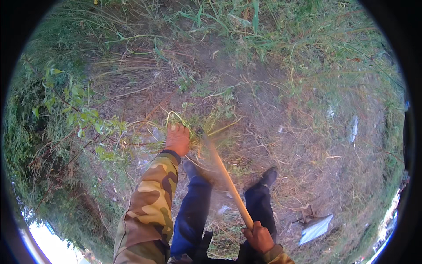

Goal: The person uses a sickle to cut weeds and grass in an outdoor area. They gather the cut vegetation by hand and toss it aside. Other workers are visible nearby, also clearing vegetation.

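Note:
My left hand [177, 138] is closed around a bunch of green and straw-coloured weed stems [176, 116], in front of my left shoe. In my right hand [259, 238], low in the view, is the end of a long wooden handle [227, 180]. That handle slants up and to the left, and its dark metal head [199, 131] lies among the stems just right of my left hand. Grass and motion blur hide the head's shape, so I cannot tell the kind of tool.
My shoes [270, 176] stand on dry, grassy soil. A leafy branch [82, 112] reaches in from the left, by dense bushes [23, 132]. Tall grass [296, 39] grows ahead. At the lower right lies a pale sheet-like piece [316, 229], and a white scrap [354, 129] lies farther up.

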A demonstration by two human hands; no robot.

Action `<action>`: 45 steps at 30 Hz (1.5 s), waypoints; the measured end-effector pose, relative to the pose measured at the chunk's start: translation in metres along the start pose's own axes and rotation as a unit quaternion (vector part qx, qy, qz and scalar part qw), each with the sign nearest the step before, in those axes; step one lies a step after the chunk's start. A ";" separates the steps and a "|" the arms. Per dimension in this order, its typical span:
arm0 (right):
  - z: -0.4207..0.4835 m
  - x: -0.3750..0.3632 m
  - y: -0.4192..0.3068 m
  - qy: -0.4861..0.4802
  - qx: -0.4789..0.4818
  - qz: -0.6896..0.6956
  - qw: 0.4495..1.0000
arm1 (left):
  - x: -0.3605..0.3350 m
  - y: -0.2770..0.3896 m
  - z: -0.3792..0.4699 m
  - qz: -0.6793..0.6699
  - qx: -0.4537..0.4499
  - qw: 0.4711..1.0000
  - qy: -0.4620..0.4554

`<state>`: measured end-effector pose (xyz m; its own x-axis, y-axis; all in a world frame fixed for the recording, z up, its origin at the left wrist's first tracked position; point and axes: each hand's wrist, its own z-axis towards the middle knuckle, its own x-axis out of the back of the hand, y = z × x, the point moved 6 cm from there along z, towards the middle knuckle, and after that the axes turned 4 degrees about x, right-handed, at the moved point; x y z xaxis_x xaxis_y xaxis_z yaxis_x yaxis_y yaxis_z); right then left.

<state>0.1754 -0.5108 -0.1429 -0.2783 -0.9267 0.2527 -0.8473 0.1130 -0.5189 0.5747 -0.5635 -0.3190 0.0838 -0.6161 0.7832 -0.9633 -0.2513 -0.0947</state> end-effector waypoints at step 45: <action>-0.033 0.081 0.017 0.115 -0.080 0.019 0.990 | 0.068 -0.069 -0.066 -0.025 0.028 0.999 0.030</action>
<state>0.1232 -0.5723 -0.1042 -0.3910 -0.8166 0.4247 -0.8903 0.2184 -0.3996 0.6304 -0.5387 -0.2192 0.1134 -0.5563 0.8232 -0.9424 -0.3227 -0.0883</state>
